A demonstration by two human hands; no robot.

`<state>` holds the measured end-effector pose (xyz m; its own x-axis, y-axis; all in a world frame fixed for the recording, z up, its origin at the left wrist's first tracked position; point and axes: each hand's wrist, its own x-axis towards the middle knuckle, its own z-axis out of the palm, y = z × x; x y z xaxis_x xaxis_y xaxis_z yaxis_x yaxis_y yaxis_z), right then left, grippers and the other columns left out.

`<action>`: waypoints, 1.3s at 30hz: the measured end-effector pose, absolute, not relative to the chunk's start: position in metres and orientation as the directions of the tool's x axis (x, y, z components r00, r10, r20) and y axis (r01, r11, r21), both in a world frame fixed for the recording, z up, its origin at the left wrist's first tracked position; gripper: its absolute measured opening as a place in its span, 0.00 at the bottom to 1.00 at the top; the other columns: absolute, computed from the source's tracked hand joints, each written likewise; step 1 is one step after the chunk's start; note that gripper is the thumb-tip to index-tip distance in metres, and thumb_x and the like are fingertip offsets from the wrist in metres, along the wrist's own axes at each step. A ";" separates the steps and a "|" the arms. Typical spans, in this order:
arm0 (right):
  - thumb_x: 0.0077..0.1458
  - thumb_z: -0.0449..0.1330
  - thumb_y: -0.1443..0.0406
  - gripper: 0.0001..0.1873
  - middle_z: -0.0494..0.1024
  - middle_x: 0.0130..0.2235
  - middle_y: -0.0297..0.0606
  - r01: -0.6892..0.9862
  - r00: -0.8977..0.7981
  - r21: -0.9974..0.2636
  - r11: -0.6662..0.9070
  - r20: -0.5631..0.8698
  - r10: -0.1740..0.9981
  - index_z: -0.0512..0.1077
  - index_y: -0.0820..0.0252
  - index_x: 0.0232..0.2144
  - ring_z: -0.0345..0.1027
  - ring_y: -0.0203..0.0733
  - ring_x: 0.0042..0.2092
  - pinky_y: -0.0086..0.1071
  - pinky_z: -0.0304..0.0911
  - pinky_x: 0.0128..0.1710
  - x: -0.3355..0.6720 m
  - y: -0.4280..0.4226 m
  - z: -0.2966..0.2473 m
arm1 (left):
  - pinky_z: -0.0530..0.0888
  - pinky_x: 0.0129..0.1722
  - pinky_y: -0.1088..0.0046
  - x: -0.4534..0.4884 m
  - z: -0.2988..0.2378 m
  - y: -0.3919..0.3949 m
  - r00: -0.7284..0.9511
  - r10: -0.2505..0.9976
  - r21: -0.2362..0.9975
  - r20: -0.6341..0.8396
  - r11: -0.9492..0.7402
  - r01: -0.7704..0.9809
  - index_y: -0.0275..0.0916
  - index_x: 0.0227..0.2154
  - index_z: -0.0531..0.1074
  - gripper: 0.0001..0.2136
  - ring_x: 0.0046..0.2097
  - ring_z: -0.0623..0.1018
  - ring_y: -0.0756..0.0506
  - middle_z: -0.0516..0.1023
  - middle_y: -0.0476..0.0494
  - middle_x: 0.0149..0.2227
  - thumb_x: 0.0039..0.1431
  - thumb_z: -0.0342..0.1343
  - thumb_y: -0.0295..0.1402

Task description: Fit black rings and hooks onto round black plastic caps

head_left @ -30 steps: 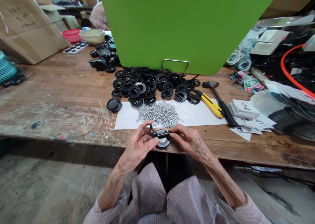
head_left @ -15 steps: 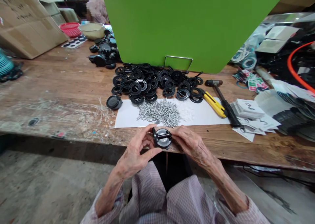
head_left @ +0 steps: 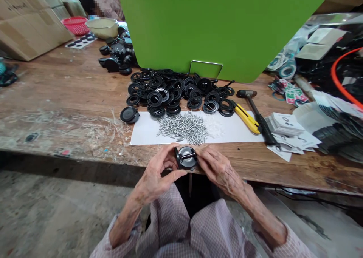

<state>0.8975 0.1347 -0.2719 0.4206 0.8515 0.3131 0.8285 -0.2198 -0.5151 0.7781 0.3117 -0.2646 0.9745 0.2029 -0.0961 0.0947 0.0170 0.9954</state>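
Note:
At the table's front edge, my left hand [head_left: 157, 173] is closed around the left side of a black round plastic part [head_left: 187, 163]. The part has a grey disc face, a dark bar across it and an upright black flap on its left. Against its right rim, the fingers of my right hand [head_left: 219, 167] are pinched together; their tips are partly hidden. Just beyond lies a heap of small silver pins [head_left: 183, 127] on a white sheet [head_left: 241, 135]. Behind that is a pile of black plastic rings [head_left: 170, 90]. One black round piece [head_left: 129, 115] sits left of the sheet.
A yellow box cutter [head_left: 247, 119] and a hammer [head_left: 259, 114] lie to the right, beside stacked white cards [head_left: 285, 124]. A large green board [head_left: 221, 27] stands behind the pile. Cardboard box [head_left: 31, 27], red basket [head_left: 76, 25] and cream bowl [head_left: 102, 27] are at back left.
The view has shifted slightly, so the table's things sit a little higher and further left. Both hands keep hold of the round part, which is turned slightly.

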 end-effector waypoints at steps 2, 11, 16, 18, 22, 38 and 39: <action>0.64 0.47 0.69 0.10 0.72 0.37 0.42 0.844 0.454 -0.459 -0.277 0.336 0.826 0.64 0.62 0.46 0.66 0.43 0.40 0.37 0.68 0.40 0.888 0.138 -0.275 | 0.76 0.42 0.69 0.780 -0.263 0.310 0.969 0.223 0.993 -0.109 -0.020 0.116 0.41 0.55 0.61 0.24 0.46 0.75 0.44 0.71 0.39 0.49 0.56 0.60 0.33; 0.58 0.48 0.74 0.10 0.73 0.36 0.45 0.788 0.615 -0.130 -0.602 0.228 0.755 0.68 0.61 0.39 0.68 0.48 0.40 0.38 0.66 0.36 0.857 0.148 -0.282 | 0.76 0.39 0.71 0.779 -0.268 0.304 0.928 0.343 0.982 -0.146 -0.067 0.179 0.43 0.53 0.62 0.23 0.38 0.76 0.49 0.72 0.44 0.45 0.55 0.60 0.37; 0.53 0.51 0.76 0.16 0.74 0.42 0.45 0.798 0.596 -0.078 -0.598 0.249 0.763 0.65 0.62 0.44 0.68 0.50 0.47 0.37 0.67 0.40 0.861 0.147 -0.277 | 0.77 0.38 0.73 0.780 -0.273 0.298 0.904 0.395 0.981 -0.162 -0.031 0.190 0.44 0.53 0.62 0.23 0.37 0.75 0.49 0.73 0.46 0.43 0.55 0.60 0.37; 0.53 0.51 0.75 0.17 0.74 0.44 0.45 0.806 0.586 -0.074 -0.587 0.237 0.775 0.65 0.61 0.45 0.69 0.50 0.48 0.37 0.68 0.40 0.863 0.145 -0.279 | 0.77 0.38 0.73 0.779 -0.273 0.295 0.893 0.417 0.980 -0.167 -0.031 0.198 0.45 0.53 0.62 0.23 0.38 0.75 0.49 0.73 0.46 0.43 0.55 0.60 0.37; 0.56 0.51 0.73 0.14 0.75 0.43 0.43 0.834 0.551 -0.125 -0.537 0.222 0.804 0.66 0.58 0.45 0.70 0.48 0.47 0.37 0.68 0.42 0.865 0.139 -0.288 | 0.76 0.40 0.72 0.776 -0.273 0.291 0.880 0.441 0.978 -0.176 -0.024 0.208 0.44 0.53 0.61 0.23 0.39 0.76 0.49 0.73 0.46 0.43 0.55 0.60 0.37; 0.60 0.47 0.69 0.13 0.74 0.40 0.49 0.662 0.744 -0.109 -0.741 -0.024 0.668 0.70 0.67 0.40 0.68 0.47 0.43 0.34 0.59 0.37 1.019 0.216 -0.268 | 0.75 0.38 0.72 0.774 -0.277 0.292 0.880 0.441 0.982 -0.178 0.021 0.188 0.39 0.54 0.60 0.26 0.34 0.74 0.50 0.71 0.47 0.37 0.54 0.60 0.38; 0.60 0.47 0.69 0.13 0.74 0.41 0.51 0.651 0.754 -0.092 -0.753 -0.034 0.656 0.69 0.68 0.40 0.67 0.50 0.43 0.35 0.58 0.36 1.020 0.220 -0.271 | 0.75 0.39 0.72 0.773 -0.276 0.292 0.883 0.438 0.983 -0.170 0.014 0.182 0.40 0.54 0.60 0.26 0.35 0.74 0.50 0.71 0.47 0.37 0.54 0.60 0.37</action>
<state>1.0196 0.2202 -0.2707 0.7538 0.6562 -0.0343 0.6514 -0.7531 -0.0917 0.7733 0.2916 -0.2763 0.8829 0.4377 -0.1701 0.1823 0.0145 0.9831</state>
